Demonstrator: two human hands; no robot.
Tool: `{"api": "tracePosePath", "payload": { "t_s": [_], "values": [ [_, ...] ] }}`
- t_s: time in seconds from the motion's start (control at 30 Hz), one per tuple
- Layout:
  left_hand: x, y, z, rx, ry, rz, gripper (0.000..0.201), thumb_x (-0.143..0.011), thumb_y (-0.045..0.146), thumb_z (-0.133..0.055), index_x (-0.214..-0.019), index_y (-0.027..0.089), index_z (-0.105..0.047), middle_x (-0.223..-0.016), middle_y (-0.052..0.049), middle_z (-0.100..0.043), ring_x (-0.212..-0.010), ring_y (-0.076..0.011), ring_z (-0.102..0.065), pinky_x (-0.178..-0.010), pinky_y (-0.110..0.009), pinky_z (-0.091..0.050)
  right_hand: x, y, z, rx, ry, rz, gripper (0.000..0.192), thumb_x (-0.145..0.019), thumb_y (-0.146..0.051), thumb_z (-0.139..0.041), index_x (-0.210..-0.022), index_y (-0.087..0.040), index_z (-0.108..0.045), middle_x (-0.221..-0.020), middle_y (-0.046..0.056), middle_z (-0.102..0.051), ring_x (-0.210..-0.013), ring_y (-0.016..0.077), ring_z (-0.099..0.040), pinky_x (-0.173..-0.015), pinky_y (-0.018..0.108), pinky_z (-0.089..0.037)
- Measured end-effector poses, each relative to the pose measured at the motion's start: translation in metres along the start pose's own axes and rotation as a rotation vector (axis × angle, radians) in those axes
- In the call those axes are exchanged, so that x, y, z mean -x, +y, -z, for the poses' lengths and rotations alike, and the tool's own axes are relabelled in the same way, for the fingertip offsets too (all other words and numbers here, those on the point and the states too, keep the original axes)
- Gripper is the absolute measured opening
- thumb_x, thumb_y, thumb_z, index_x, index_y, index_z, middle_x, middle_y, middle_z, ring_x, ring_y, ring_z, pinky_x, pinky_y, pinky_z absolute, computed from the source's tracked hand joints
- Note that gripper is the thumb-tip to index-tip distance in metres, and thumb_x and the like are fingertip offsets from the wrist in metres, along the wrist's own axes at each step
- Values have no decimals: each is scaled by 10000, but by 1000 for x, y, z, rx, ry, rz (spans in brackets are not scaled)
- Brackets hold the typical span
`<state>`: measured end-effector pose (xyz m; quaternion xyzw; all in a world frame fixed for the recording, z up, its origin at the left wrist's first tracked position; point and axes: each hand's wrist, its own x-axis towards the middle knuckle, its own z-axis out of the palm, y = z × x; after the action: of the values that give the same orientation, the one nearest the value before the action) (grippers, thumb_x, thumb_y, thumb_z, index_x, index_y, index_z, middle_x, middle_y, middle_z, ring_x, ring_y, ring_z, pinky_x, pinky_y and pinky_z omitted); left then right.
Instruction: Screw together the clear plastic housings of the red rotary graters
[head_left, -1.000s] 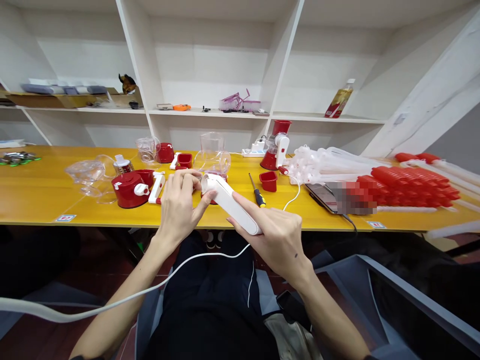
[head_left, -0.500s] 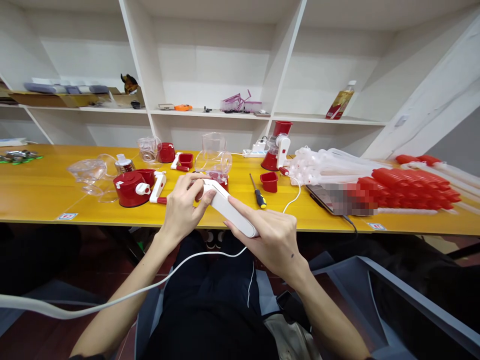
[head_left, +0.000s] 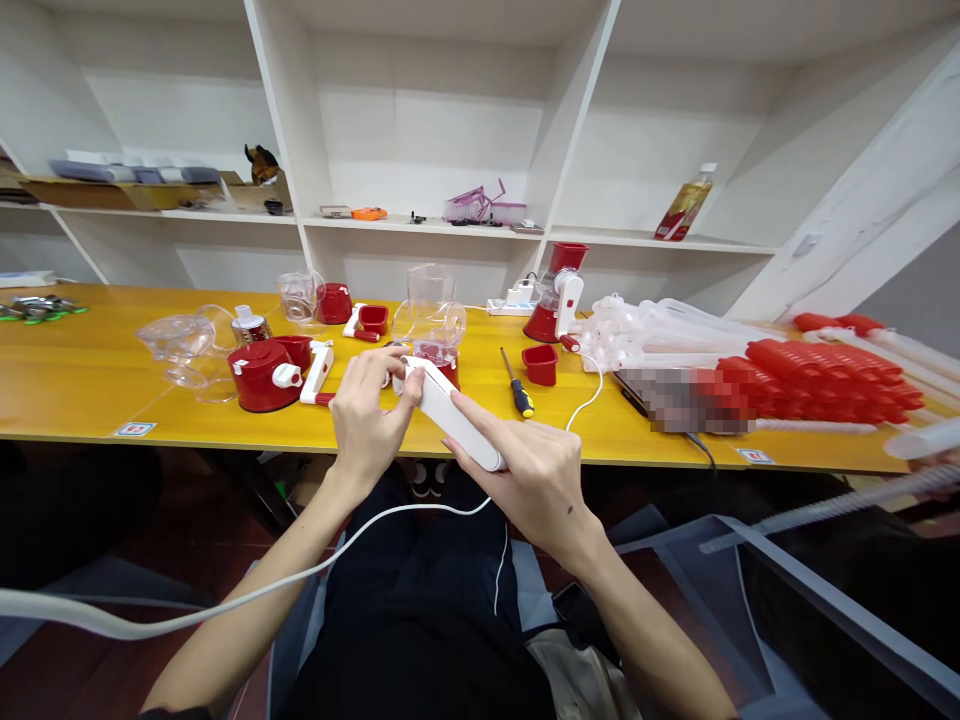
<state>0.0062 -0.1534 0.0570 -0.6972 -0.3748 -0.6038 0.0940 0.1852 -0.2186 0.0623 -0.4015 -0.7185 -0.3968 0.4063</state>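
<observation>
Above the table's front edge I hold a white oblong piece [head_left: 459, 420] with rounded ends and a seam along its side; its exact kind is not clear. My left hand [head_left: 371, 410] pinches its far left end between thumb and fingers. Around the near end, my right hand [head_left: 525, 465] has its thumb on top and fingers beneath. Just behind them stands a clear plastic grater housing [head_left: 431, 310] on a red base [head_left: 442, 362], partly hidden by my left hand. A screwdriver [head_left: 517, 390] with a black and yellow handle lies to the right, beside a red hopper [head_left: 540, 366].
Red bases [head_left: 262, 378], white crank handles [head_left: 318, 375] and clear housings [head_left: 180, 340] stand at left. An assembled rotary grater [head_left: 555, 295] is behind right. White tubes [head_left: 660, 335] and red spiral parts [head_left: 825, 380] are piled right. A white cable [head_left: 360, 535] crosses my lap.
Both hands have shifted slightly left with the white piece, still gripping it. At the far right, another person's hand with a white tube and a clear ribbed rod has come into view.
</observation>
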Motion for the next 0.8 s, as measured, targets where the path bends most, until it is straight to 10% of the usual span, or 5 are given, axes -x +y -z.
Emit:
{"api": "tracePosePath", "payload": {
  "t_s": [0.8],
  "values": [
    [12,-7,-15,-263,64,-141,245,-1036,368,-549,-896,192,-645,-821,-41,-707,-795,-217,-578,-740,-342,-399,2,-9,-10,65,-18,-97,401,-852,-431,-635,-1204,-256,-711,-657,-64,-616,-591,-80,-384,-662,173,-225]
  ]
}}
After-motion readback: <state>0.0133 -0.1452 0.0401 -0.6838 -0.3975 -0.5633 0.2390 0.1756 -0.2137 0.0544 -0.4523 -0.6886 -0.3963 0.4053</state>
